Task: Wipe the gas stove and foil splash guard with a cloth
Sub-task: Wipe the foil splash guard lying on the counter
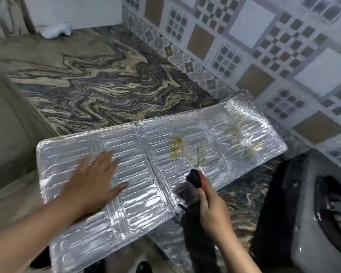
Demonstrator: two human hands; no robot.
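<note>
The foil splash guard (138,174) lies flat and unfolded on the marble counter, with yellow-green stains on its middle and right panels. My left hand (93,180) rests flat on its left panels, fingers spread. My right hand (211,209) grips a spray bottle (194,179) with a black nozzle and red trigger, pointed at the stained middle panel. The gas stove (323,209) shows at the right edge, dark and glossy. A crumpled white cloth (54,30) lies far back on the counter, away from both hands.
The swirled marble counter (98,79) stretches behind the guard. A patterned tiled wall (254,46) rises on the right. A white appliance or box (73,10) stands at the back. The counter's front edge runs beneath the guard's left end.
</note>
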